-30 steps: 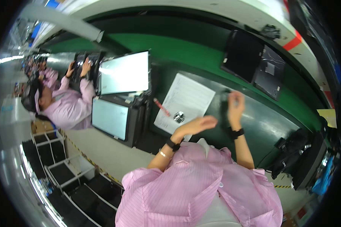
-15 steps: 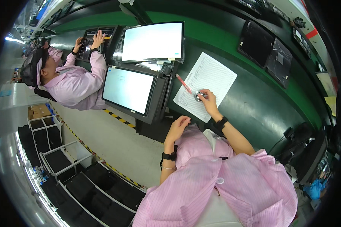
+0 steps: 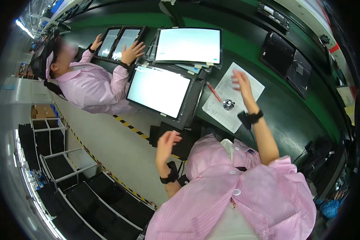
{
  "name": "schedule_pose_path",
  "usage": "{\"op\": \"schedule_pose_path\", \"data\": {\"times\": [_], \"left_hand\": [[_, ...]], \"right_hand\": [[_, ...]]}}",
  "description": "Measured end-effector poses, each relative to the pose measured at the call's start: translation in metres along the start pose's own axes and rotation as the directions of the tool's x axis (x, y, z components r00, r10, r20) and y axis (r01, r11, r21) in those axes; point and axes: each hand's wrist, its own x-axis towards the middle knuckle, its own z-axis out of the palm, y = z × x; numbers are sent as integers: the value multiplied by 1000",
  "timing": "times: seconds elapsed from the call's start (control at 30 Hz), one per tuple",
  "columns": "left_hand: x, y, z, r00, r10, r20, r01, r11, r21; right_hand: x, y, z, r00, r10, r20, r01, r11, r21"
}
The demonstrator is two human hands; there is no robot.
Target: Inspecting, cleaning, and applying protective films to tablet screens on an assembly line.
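My right hand [image 3: 243, 85] is raised over the printed sheet of paper [image 3: 231, 121], its fingers apart and nothing in them. On the sheet, below that hand, sits a small round silver-and-black object [image 3: 228, 105] whose kind I cannot make out. A red pen [image 3: 214, 92] lies to its left, across the paper's edge. My left hand [image 3: 166, 147] is lifted in front of the bench with loosely stretched fingers, holding nothing. Nearest to it is a tablet [image 3: 159, 90] with a lit white screen, lying on a black stack. Black bands circle both my wrists.
A second lit screen [image 3: 188, 45] stands behind the tablet. Two dark panels [image 3: 277, 55] lie at the back right of the green bench [image 3: 282, 114]. At left a co-worker [image 3: 90, 90] reaches over dark-framed screens [image 3: 115, 43]. A white-framed rack [image 3: 64, 156] stands on the floor.
My right hand has let go of the round object and risen away from it. My left hand has moved left, its fingers opening. The view has shifted, and the co-worker's hands have moved.
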Motion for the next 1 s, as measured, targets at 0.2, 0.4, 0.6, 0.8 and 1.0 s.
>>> {"op": "schedule_pose_path", "data": {"times": [0.2,0.4,0.6,0.8,1.0], "left_hand": [[22,-51,-37,885,-13,-465,-107,967,-231],[-28,-145,-27,875,-184,-447,-8,919,-394],[-96,-212,-1,794,-392,-464,83,827,-557],[-142,-237,33,803,-430,-413,128,801,-584],[-110,-352,70,818,-514,-259,208,684,-700]], "right_hand": [[59,-51,69,987,98,126,-87,992,-90],[70,-46,71,989,107,98,-103,993,-51],[74,-55,71,974,167,155,-180,981,72],[82,-55,68,978,53,203,-59,998,22],[46,-36,13,753,-404,519,596,753,-279]]}}
